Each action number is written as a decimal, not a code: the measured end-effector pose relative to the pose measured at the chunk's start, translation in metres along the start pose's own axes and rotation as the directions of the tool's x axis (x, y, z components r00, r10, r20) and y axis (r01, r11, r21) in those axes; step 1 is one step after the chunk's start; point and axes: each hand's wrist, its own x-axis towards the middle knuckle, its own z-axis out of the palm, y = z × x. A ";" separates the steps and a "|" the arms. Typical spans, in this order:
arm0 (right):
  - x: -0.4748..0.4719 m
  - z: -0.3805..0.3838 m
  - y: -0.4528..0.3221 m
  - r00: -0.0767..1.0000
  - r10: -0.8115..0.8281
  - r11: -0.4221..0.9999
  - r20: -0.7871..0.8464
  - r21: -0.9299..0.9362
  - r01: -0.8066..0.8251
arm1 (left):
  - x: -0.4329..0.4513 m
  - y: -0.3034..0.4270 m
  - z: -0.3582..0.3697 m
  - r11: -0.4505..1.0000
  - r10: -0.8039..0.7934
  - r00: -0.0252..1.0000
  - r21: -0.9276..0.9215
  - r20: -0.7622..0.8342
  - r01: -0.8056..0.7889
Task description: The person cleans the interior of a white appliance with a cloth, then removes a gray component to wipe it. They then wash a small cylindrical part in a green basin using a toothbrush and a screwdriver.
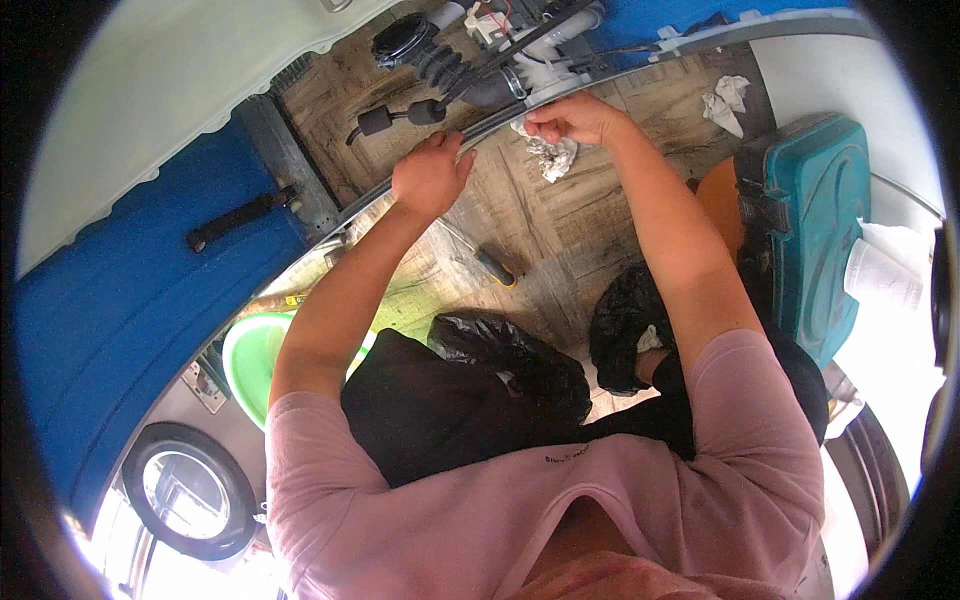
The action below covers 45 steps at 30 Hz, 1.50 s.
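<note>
My left hand (431,174) rests against the metal lower edge strip (491,124) of an opened appliance, its fingertips on the strip. To its right, my right hand (571,120) has its fingers bent at the same strip and pinches a crumpled, soiled white tissue (553,156) that hangs below the fingers. Beyond the strip lie a black corrugated hose (442,67) with a clamp, a white plastic pump housing (551,71) and a black cord with foam sleeves (426,112). A screwdriver with a black and yellow handle (495,268) lies on the wood-patterned floor below my hands.
A blue panel (150,300) stands at left, above a light green basin (251,360). Further crumpled tissues (726,103) lie at upper right. A teal plastic case (817,225) stands at right beside a paper roll (885,274). Black plastic bags (517,352) cover my feet. A round door (187,491) is at lower left.
</note>
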 end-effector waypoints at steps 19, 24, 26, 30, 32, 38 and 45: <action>-0.068 -0.028 0.074 0.923 -0.259 0.827 -0.284 0.428 0.364 | -0.006 -0.008 0.006 0.983 0.165 0.986 -0.074 -0.040 -0.167; -0.057 -0.087 0.043 -0.256 -0.259 0.763 -0.931 -0.360 0.538 | -0.003 -0.008 -0.001 0.987 0.157 0.987 -0.030 -0.031 -0.158; -0.046 -0.099 0.017 -0.200 -0.334 0.655 -0.921 -0.379 0.653 | -0.002 -0.010 0.003 0.990 0.130 0.991 -0.044 -0.030 -0.131; -0.032 -0.098 -0.034 0.003 -0.140 0.517 -0.990 -0.071 0.853 | -0.005 -0.007 -0.005 0.993 0.080 0.997 -0.085 -0.002 -0.080; -0.022 -0.110 -0.039 0.020 -0.079 0.533 -0.997 -0.025 0.846 | -0.005 -0.011 0.001 0.993 0.114 0.992 -0.036 -0.047 -0.116; -0.022 -0.157 -0.054 -0.027 -0.124 0.652 -0.992 -0.102 0.751 | -0.003 -0.006 -0.004 0.989 0.116 0.993 -0.090 -0.004 -0.116; -0.023 -0.187 -0.063 -0.036 -0.171 0.755 -0.985 -0.155 0.637 | -0.003 -0.010 -0.006 0.989 0.111 0.993 -0.105 0.048 -0.106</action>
